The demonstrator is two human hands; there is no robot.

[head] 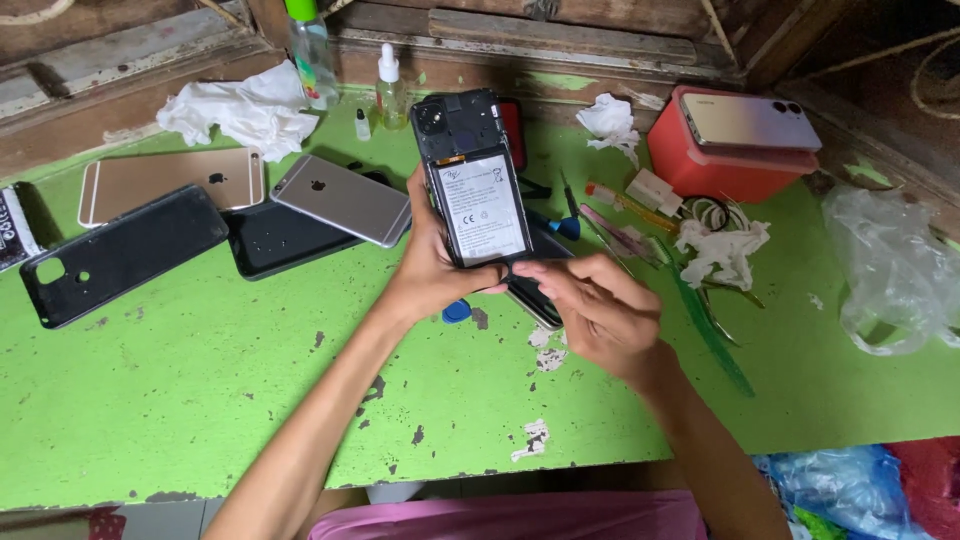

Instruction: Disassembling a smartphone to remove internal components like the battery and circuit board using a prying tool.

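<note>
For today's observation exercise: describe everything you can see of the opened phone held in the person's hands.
The opened phone is black and slim, held nearly upright above the green table with its back cover off. A camera lens sits at the top left; a large battery with a white label fills most of the body. The left hand grips its lower left edge, while the right hand pinches at its bottom end. Its screen faces away, unseen.

Opened black phone (472,180): back cover removed, camera at top, white-labelled battery exposed. Held upright, slightly tilted, above the green desk (200,380). Gripped at its lower end.
</note>
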